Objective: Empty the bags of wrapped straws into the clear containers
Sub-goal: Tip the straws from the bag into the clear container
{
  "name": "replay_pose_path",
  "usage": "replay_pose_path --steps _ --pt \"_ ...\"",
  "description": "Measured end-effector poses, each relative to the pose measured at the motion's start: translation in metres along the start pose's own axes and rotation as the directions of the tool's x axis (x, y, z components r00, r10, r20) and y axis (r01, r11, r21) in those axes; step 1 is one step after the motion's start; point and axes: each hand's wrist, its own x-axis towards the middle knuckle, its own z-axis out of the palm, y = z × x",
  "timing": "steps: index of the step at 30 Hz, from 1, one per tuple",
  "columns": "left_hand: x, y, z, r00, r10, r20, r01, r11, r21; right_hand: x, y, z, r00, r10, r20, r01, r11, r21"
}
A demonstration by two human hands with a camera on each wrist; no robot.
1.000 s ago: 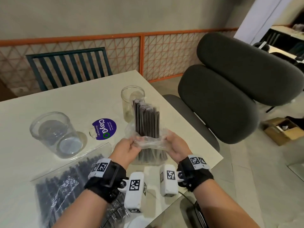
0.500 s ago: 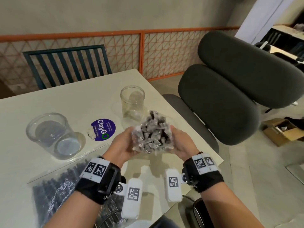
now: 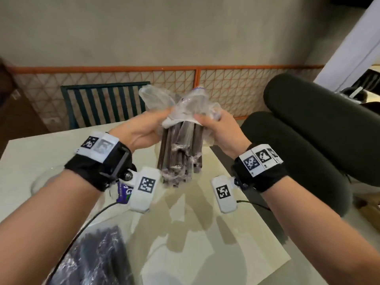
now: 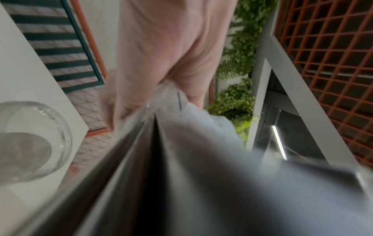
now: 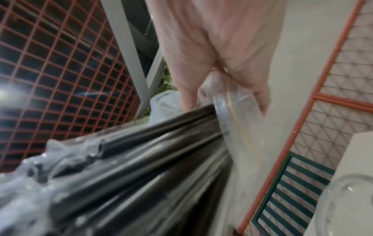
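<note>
White table (image 3: pixel 205 233) in front of an orange mesh railing (image 3: pixel 226 87). Both hands are raised above it with one bag (image 3: pixel 191 105) of wrapped straws (image 3: pixel 178 153).

Left hand (image 3: pixel 141 130) and right hand (image 3: pixel 220 130) each pinch the crumpled clear plastic at the top. The dark straws hang down out of the bag, upright, with their lower ends above the tabletop.

Step, as I read it: pulling the bag off the bundle, mouth down. No straws are in a container yet.

Next move calls for lining the bundle up over a clear container (image 4: pixel 30 143) before letting go. From the head camera none sits directly below. One shows at the left behind the left wrist, and another glass rim (image 5: pixel 349 199) shows in the right wrist view.

Risk: the loose wraps could slip out and scatter on the table.

Around:
- a second, flat bag of straws (image 3: pixel 98 258) lies at the near left
- a purple sticker (image 3: pixel 123 194) is partly hidden by the wrist camera
- a green slatted chair (image 3: pixel 107 103) stands across the table
- a dark cushioned chair (image 3: pixel 308 140) stands at the right

A cable crosses the near table. Nothing blocks the containers.
</note>
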Motion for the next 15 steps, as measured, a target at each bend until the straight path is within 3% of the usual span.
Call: replay_pose_path --steps 4,7,10,12,15 --pt "0.017 0.010 -0.012 0.999 -0.038 0.005 0.038 0.999 0.012 0.037 -0.012 -0.004 0.991 -0.078 0.111 0.093 0.986 -0.137" --pt "0.030 0.012 -0.013 0.987 0.111 -0.112 -0.103 0.991 0.083 0.066 -0.016 -0.007 0.984 -0.077 0.163 0.104 0.980 -0.169" --pt "0.037 0.009 -0.009 0.956 0.271 -0.110 -0.248 0.951 0.184 0.088 -0.011 -0.012 0.963 -0.017 0.268 0.071 0.978 -0.196" --pt "0.041 0.003 -0.010 0.939 0.315 -0.138 -0.285 0.937 0.203 0.098 -0.006 -0.014 0.926 0.013 0.378 0.069 0.976 -0.204" --pt "0.052 -0.008 -0.021 0.905 0.388 -0.174 -0.342 0.908 0.242 0.107 0.002 -0.010 0.916 0.005 0.400 0.069 0.983 -0.170"
